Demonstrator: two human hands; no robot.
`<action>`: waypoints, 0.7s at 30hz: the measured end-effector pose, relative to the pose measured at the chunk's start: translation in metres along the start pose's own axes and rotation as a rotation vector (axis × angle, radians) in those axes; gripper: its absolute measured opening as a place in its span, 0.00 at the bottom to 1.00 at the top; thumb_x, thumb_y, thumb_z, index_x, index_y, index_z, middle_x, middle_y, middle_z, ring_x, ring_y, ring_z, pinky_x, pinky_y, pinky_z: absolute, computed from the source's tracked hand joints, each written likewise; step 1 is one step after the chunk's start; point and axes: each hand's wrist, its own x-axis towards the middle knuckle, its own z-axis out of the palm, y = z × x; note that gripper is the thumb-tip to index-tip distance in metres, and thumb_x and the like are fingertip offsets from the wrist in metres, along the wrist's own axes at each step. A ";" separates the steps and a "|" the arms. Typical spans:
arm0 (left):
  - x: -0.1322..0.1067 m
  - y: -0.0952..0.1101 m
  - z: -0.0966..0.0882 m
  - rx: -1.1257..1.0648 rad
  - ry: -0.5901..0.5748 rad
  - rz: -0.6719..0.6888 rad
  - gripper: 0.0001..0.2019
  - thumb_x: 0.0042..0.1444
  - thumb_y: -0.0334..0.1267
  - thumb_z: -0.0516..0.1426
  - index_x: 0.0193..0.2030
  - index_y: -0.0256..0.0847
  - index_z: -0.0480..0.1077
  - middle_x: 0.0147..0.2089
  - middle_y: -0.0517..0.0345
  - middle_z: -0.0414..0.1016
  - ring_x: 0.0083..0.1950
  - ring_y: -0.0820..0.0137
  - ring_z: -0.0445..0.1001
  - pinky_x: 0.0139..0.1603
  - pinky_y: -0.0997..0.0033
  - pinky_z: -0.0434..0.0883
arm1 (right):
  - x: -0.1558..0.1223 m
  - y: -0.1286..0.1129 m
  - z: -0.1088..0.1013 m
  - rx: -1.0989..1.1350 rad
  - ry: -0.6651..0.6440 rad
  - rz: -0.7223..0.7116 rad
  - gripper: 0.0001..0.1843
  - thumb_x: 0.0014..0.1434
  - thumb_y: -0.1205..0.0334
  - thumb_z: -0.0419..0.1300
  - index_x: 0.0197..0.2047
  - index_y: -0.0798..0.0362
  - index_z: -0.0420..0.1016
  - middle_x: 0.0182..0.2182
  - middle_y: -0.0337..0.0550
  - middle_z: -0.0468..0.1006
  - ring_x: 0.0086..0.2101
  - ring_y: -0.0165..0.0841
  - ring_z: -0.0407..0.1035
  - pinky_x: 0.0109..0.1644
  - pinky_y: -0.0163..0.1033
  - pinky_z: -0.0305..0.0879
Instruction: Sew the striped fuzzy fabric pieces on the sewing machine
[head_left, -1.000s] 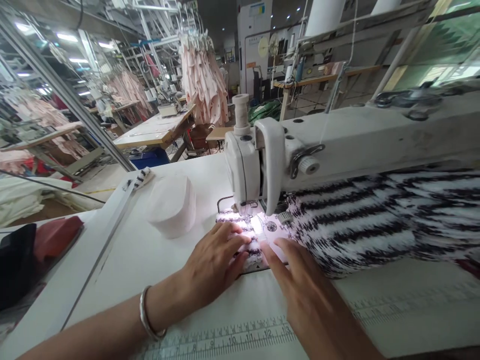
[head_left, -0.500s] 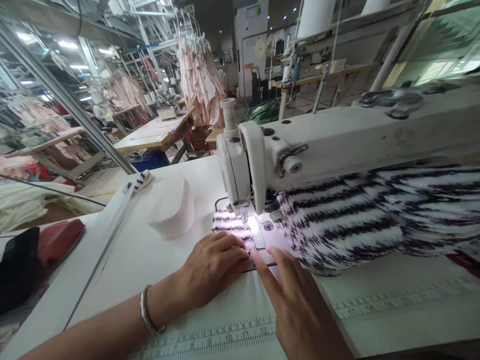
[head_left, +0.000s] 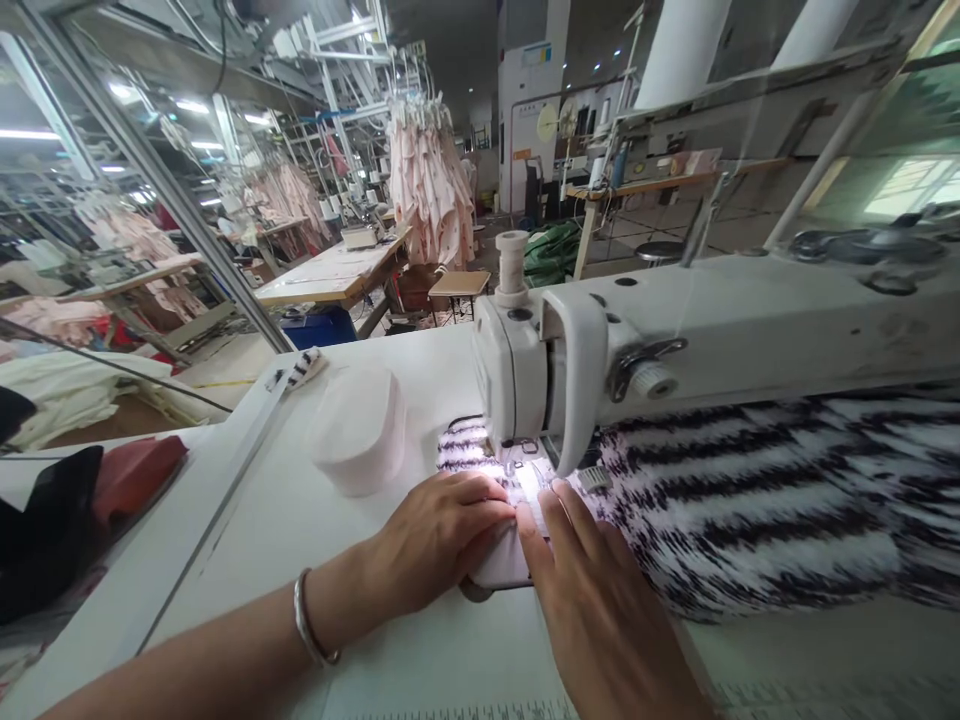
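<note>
A white sewing machine [head_left: 525,370] stands before me, its lamp lighting the needle area. A small black-and-white striped plush fabric piece [head_left: 461,450] lies under and left of the presser foot. My left hand [head_left: 442,535], with a silver bangle on the wrist, is closed, thumb and fingers pinching the near edge of that piece. My right hand [head_left: 592,600] lies palm down with its fingers stretched out, right of the left fingertips and close to the presser foot. What lies beneath its fingertips is hidden. To its right spreads a larger heap of striped plush fabric [head_left: 750,500].
On the white table [head_left: 247,560] sits a pale, rounded block-like stack [head_left: 356,430], with a small striped scrap [head_left: 300,370] behind it. Red and black cloth [head_left: 139,480] lies at the left. Hanging pink garments [head_left: 431,185] and other worktables stand beyond.
The camera view has shifted, so the machine appears lower and further right. My right fingers reach closer to the presser foot. My left hand still pinches the small striped piece.
</note>
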 end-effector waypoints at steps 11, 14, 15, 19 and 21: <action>0.006 -0.027 0.004 0.251 0.028 0.015 0.08 0.64 0.32 0.50 0.48 0.40 0.66 0.42 0.55 0.74 0.40 0.69 0.72 0.44 0.66 0.72 | -0.015 -0.007 0.000 0.055 -0.078 0.018 0.26 0.54 0.78 0.47 0.53 0.55 0.71 0.48 0.54 0.72 0.50 0.44 0.65 0.46 0.50 0.69; 0.009 -0.022 0.000 0.316 0.037 -0.054 0.05 0.63 0.32 0.51 0.43 0.38 0.66 0.37 0.54 0.70 0.37 0.67 0.69 0.38 0.66 0.72 | -0.029 -0.007 0.003 0.015 -0.087 -0.041 0.29 0.54 0.79 0.46 0.58 0.55 0.66 0.52 0.56 0.69 0.54 0.45 0.63 0.49 0.50 0.69; 0.009 -0.019 -0.001 0.342 0.037 -0.082 0.04 0.62 0.31 0.51 0.41 0.37 0.66 0.36 0.54 0.69 0.36 0.66 0.68 0.37 0.65 0.71 | -0.033 -0.006 0.004 0.012 -0.083 -0.063 0.30 0.53 0.79 0.46 0.58 0.54 0.66 0.53 0.56 0.68 0.54 0.45 0.63 0.50 0.50 0.69; 0.012 -0.008 0.000 0.426 -0.004 -0.163 0.05 0.55 0.24 0.52 0.36 0.36 0.64 0.35 0.52 0.68 0.34 0.65 0.67 0.34 0.65 0.71 | -0.045 -0.003 0.008 0.045 -0.075 -0.069 0.33 0.52 0.80 0.46 0.59 0.53 0.65 0.54 0.54 0.67 0.54 0.45 0.63 0.50 0.47 0.70; 0.015 -0.003 0.002 0.464 -0.029 -0.194 0.07 0.52 0.22 0.52 0.35 0.36 0.65 0.34 0.51 0.68 0.34 0.63 0.68 0.32 0.64 0.71 | -0.047 -0.005 0.009 0.081 -0.069 -0.020 0.32 0.52 0.81 0.45 0.58 0.52 0.66 0.55 0.53 0.67 0.55 0.44 0.62 0.51 0.47 0.69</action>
